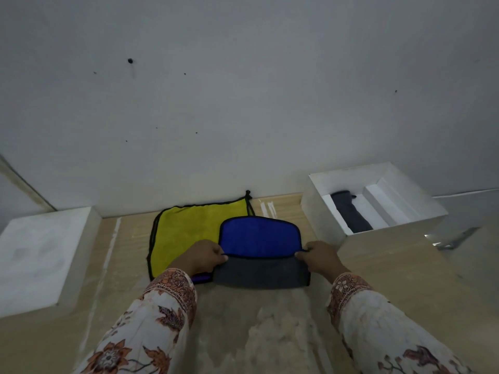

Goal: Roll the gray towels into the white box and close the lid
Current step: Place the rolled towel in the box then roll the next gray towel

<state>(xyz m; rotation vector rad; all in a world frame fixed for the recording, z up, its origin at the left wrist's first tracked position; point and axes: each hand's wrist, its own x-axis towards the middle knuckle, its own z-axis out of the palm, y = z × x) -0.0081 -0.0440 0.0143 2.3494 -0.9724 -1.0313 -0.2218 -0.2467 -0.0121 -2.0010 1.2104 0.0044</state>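
Head view. A towel (260, 249) lies on the wooden table (391, 279), directly in front of the person. It is blue on one face and gray on the other, with a thin dark binding along its edge and rounded far corners. The near part is folded over so that a gray band (260, 272) shows in front of the blue face; the fold's dark edge runs straight from one hand to the other.

The left hand (201, 256) pinches the left end of that folded edge, fingers curled around the cloth. The right hand (317, 256) grips the right end likewise. Both wrists carry cream sleeves (151, 327) with a brown floral print.

A yellow towel (186, 233) lies flat behind and to the left, partly under the blue one, its dark hanging loop touching the wall.

The white box (378, 234) stands open at the right, against the wall. One rolled dark gray towel (351, 213) lies inside it, towards its left side. A white lid (40, 255) rests on the table at far left, well apart from the box.
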